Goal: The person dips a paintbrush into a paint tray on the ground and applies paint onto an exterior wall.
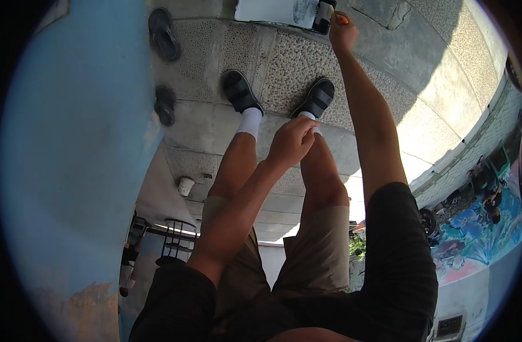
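At the top, my right hand [343,37] reaches out with its fingers closed around the orange handle [342,19] of what looks like a paintbrush. Its head meets the dark right end of a white-surfaced, dark-edged tray or panel [278,11], which the frame's top cuts off. A grey smudged patch marks the white surface. My left hand [293,140] hangs in front of my right shin, fingers curled together, and nothing shows in it.
My feet in dark sandals [241,91] stand on pebbled paving [292,62]. A pair of dark slippers [164,34] lies by the blue wall [73,142]. Behind me are a white cup [185,186], a black metal rack [178,239] and a painted mural [477,233].
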The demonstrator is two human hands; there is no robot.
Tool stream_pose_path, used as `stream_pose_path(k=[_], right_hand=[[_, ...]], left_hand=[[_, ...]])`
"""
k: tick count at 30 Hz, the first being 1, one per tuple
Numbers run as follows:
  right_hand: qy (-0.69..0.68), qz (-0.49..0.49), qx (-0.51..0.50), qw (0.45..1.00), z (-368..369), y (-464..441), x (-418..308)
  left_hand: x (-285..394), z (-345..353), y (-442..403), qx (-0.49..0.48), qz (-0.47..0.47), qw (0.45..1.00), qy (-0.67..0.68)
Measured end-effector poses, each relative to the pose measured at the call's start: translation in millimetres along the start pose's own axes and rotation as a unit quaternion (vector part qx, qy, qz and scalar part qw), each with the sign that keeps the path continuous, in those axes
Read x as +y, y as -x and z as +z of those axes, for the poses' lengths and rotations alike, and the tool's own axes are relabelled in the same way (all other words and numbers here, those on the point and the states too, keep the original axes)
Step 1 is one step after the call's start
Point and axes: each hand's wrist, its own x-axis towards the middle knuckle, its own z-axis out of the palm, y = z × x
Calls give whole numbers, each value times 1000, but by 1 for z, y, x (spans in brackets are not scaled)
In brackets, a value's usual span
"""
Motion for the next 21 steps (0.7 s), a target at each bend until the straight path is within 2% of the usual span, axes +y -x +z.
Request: stream_pose_path(k=[6, 8, 9, 15, 21], right_hand=[[18, -19, -11, 1000, 16, 11, 34], [12, 43, -42, 998, 8, 20, 38], [12, 43, -42, 998, 6, 21, 35], [-1, -13, 9, 1000, 10, 1, 28], [66, 0, -52, 996, 16, 14, 40]], left_hand=[[-4, 2, -7, 13, 7, 1000, -16], [-2, 3, -10, 8, 4, 1000, -14], [-2, 2, -10, 8, 2, 1000, -16], [-2, 3, -10, 11, -7, 1000, -23], [-3, 3, -12, 8, -9, 1000, -18]])
